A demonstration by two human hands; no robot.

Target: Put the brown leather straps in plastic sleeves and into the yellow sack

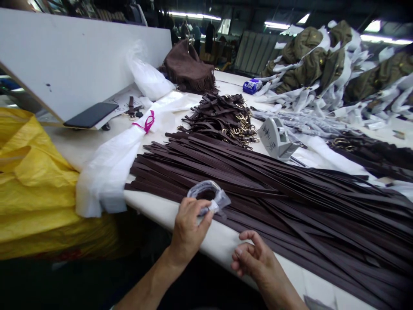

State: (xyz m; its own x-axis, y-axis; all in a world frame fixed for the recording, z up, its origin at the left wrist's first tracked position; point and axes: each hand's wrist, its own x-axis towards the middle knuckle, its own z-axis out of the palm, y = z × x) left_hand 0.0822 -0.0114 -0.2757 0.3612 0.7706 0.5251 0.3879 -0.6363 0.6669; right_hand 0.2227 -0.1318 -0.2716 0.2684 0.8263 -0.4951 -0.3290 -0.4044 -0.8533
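Between the thumb and fingers of my left hand [189, 228] is a coiled item in clear plastic wrap [222, 199], looped into a ring. It sits just above the near edge of a wide spread of long dark brown straps [245, 172]. My right hand [253, 258] is at the table's front edge, fingers loosely curled but apart, with nothing visible in them. Behind the long straps lies a heap of shorter brown straps with gold buckles [226, 116]. A grey plastic dispenser with handwriting [277, 140] stands to the right of that heap.
A white plastic bag with a pink tie [108, 168] hangs over the left table edge beside yellow sacking [32, 181]. A dark phone [92, 115] lies by a white board [80, 60]. Further back are a brown fringed bag [190, 69], a blue packet [252, 86] and olive bags [303, 60].
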